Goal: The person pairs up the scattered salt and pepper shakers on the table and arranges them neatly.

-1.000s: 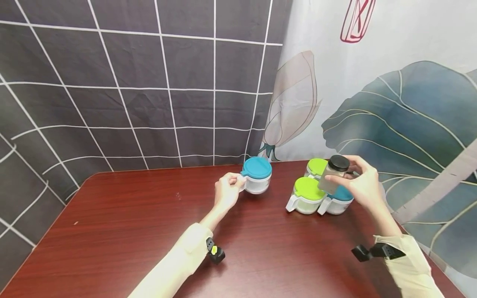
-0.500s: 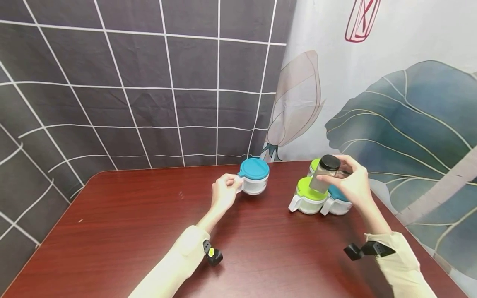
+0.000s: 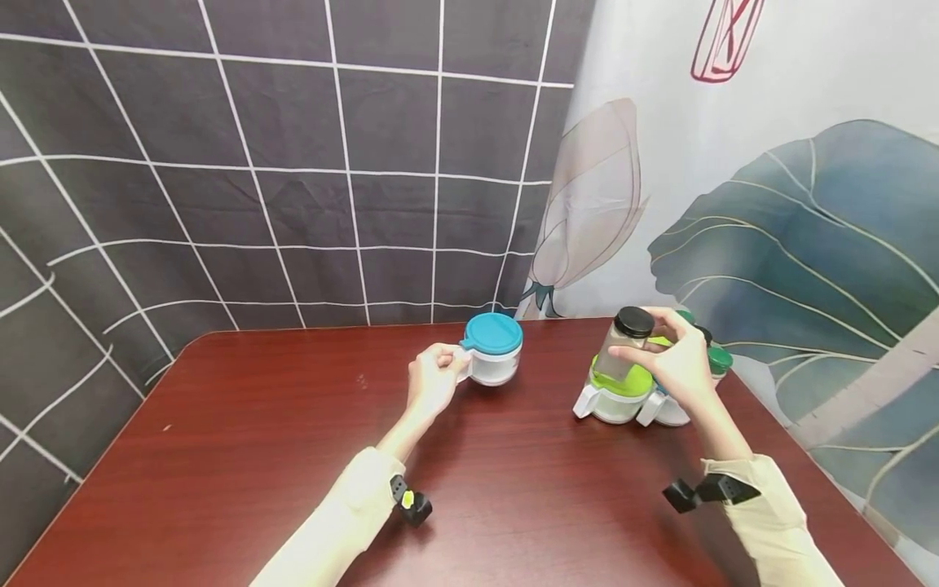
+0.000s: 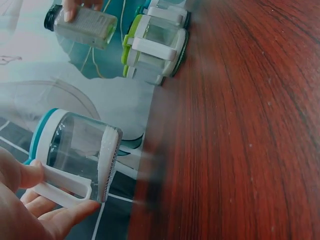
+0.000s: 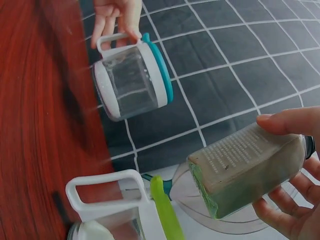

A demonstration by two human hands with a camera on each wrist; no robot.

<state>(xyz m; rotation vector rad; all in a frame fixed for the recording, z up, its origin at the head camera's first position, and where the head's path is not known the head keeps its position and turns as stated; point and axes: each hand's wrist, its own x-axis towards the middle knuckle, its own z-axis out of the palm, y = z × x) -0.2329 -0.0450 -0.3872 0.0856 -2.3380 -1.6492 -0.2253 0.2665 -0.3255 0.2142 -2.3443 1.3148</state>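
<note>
My left hand (image 3: 430,379) grips the white handle of a clear seasoning jar (image 3: 495,367) with a blue lid. White contents lie at its bottom, and the left wrist view shows the jar held upright, raised off the table. My right hand (image 3: 682,363) holds a clear spice bottle (image 5: 245,165) with a black cap between thumb and fingers. Printed text covers one side, and greyish contents show inside. This bottle hangs slightly tilted over a green-lidded seasoning jar (image 3: 614,405), overlapping its lid in the head view.
Beside the green-lidded jar stands another white-handled jar (image 3: 669,412), partly hidden by my right hand. Dark-green-capped containers (image 3: 720,360) show behind that hand. The red-brown table (image 3: 469,489) meets a grey grid curtain (image 3: 293,204) and a floral curtain (image 3: 770,204) at the back.
My right hand has carried the spice bottle left, from above the blue-lidded jar to above the green-lidded one. My left hand and its jar have shifted slightly left. Dark-green caps have come into sight.
</note>
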